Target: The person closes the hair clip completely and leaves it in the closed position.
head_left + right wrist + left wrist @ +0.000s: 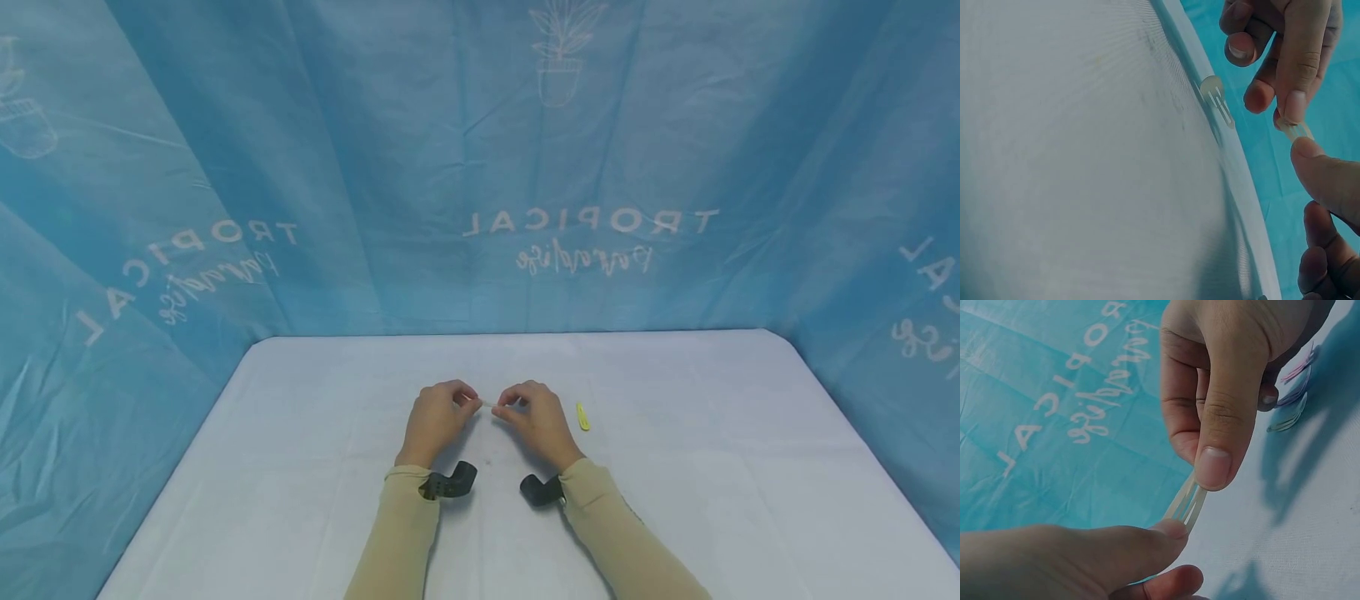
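Note:
A pale snap hair clip [1186,501] stretches between the two hands. My left hand [435,421] pinches one end between thumb and fingers, and my right hand [542,425] pinches the other. Close up in the left wrist view, the left thumb [1163,540] and right thumb [1219,440] press on the clip's ends, with its slim prongs showing between them. A yellow snap hair clip [583,417] lies on the table just right of my right hand. In the right wrist view, a pale hair clip [1217,101] rests near the table's far edge.
The white-covered table [300,467] has a blue curtain [525,283] hanging behind it and at both sides. Pink [1299,366], purple [1297,392] and pale [1288,417] clip-like pieces lie on the cloth beyond my right hand. Dark cameras sit on both wrists.

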Demonstrator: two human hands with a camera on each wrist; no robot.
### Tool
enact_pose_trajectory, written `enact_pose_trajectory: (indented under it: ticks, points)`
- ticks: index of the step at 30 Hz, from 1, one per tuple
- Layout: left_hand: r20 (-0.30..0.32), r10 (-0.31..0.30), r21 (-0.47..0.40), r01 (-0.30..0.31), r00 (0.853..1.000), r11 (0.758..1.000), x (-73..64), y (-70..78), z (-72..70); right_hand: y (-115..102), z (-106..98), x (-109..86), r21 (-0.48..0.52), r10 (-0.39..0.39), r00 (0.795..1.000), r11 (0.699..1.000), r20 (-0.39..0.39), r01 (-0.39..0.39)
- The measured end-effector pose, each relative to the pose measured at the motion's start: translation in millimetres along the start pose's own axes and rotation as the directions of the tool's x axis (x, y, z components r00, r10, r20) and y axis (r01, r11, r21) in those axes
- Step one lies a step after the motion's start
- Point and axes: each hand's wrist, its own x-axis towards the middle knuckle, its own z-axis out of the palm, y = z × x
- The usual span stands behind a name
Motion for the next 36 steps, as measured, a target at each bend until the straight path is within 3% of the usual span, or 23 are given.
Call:
enact_pose_trajectory:
  ticks: [8,18,36]
  points:
    - [0.011,-0.003,-0.019,0.003,1.0,1.0,0.0,1.3,-0.5,3.1,-0.2,-0.3,-0.019,-0.007,1.0,1.0,-0.007,0.007]
    - [0.047,-0.011,0.031,0.009,0.999,0.999,0.7,4.1,0.7,6.2,0.4,0.5,-0.038,-0.012,1.0,0.999,-0.015,0.011]
    - [0.081,0.024,0.083,-0.031,0.996,0.996,0.4,5.8,0.0,7.9,1.0,1.0,-0.041,-0.023,0.999,0.999,-0.041,0.022]
